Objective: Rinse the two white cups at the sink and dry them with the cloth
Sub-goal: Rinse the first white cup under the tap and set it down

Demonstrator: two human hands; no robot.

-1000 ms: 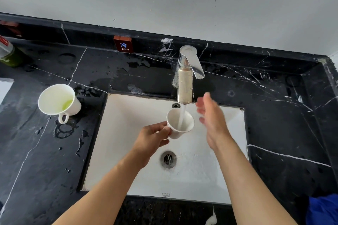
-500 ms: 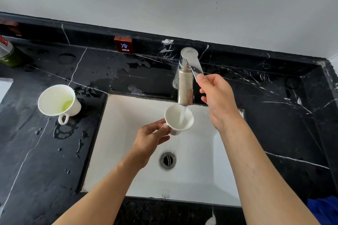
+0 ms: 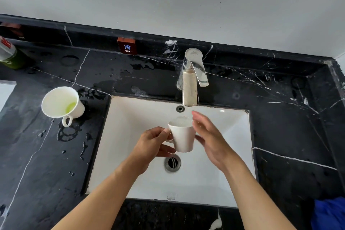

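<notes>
Left hand pinches my cup's handle over the sink; right hand open beside it, blurred; contents unclear.

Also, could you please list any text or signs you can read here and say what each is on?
"COLD", under a blue Chinese character: small red-brown sign on the backsplash.
Bottle label, far left: red print, too blurred to read.
Maker's mark on the sink's front rim: too small to read.
</notes>
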